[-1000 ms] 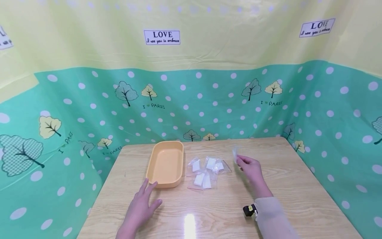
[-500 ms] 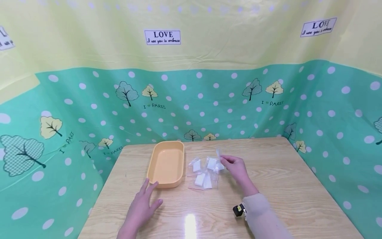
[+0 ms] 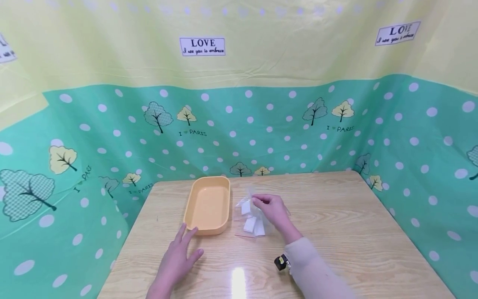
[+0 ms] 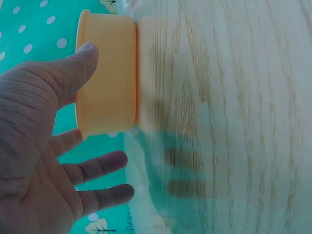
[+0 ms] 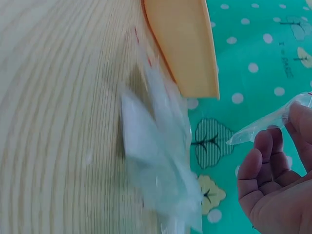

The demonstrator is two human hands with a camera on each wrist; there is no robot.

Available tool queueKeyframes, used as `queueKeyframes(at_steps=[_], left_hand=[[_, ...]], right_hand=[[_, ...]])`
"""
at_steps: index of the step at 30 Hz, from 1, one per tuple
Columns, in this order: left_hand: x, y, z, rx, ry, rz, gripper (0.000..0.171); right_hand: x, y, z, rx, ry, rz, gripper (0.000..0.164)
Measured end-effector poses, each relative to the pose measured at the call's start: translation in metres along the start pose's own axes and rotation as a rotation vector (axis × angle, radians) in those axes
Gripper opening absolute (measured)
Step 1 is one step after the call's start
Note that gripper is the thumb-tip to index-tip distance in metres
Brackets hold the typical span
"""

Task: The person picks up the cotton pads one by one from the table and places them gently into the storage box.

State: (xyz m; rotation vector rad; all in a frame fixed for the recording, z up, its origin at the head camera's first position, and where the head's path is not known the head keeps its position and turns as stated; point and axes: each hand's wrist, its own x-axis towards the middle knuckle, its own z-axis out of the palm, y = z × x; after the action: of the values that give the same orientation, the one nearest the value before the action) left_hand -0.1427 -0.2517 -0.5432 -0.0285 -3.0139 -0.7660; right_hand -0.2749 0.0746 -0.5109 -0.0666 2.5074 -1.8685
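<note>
My right hand (image 3: 274, 209) pinches a small clear plastic bag (image 5: 265, 125) between thumb and fingertip, above the loose bags on the table. Below it lie several clear zip bags with flat white pieces (image 3: 249, 224) inside; part of the pile is hidden by the hand. An orange plastic tray (image 3: 207, 231) stands to the left of the pile, its inside bare. At the tray's near end is my left hand (image 3: 175, 259), fingers spread and fingertips right at the rim. In the left wrist view, the left thumb (image 4: 78, 68) overlaps the tray's side.
The wood-grain table (image 3: 336, 249) carries the tray and bags. A green, dotted curtain (image 3: 261, 124) hangs around its back and sides. A small black device (image 3: 281, 262) is strapped at the right wrist, beside a pale sleeve (image 3: 313, 265).
My right hand has moved left with the pinched bag, from the right of the pile to above it. The left hand and tray have stayed in place.
</note>
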Motion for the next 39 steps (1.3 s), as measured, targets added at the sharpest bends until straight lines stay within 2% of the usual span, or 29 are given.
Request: queueKeyframes(at_steps=[4,9,19,26,33,39], left_hand=[[0.000,-0.002,0.000,-0.001,-0.001,-0.001,0.073],[0.000,-0.003,0.000,-0.006,0.000,0.008,0.072],[0.001,-0.002,-0.001,0.012,-0.011,-0.002,0.072],[0.002,-0.004,0.001,0.006,0.004,0.012,0.072],[0.001,-0.004,0.001,0.006,-0.001,0.009,0.073],[0.002,-0.003,0.001,0.005,0.006,0.019,0.072]], right_hand=[[0.000,-0.006,0.021,-0.003,-0.043,-0.036,0.026],[0.000,-0.011,0.044,0.000,-0.085,-0.043,0.026],[-0.007,-0.007,0.082,-0.034,-0.133,-0.052,0.017],[-0.013,-0.009,0.095,-0.104,-0.106,-0.134,0.012],[-0.019,-0.014,0.105,-0.270,-0.134,-0.208,0.013],[-0.020,-0.014,0.112,-0.342,-0.130,-0.268,0.013]])
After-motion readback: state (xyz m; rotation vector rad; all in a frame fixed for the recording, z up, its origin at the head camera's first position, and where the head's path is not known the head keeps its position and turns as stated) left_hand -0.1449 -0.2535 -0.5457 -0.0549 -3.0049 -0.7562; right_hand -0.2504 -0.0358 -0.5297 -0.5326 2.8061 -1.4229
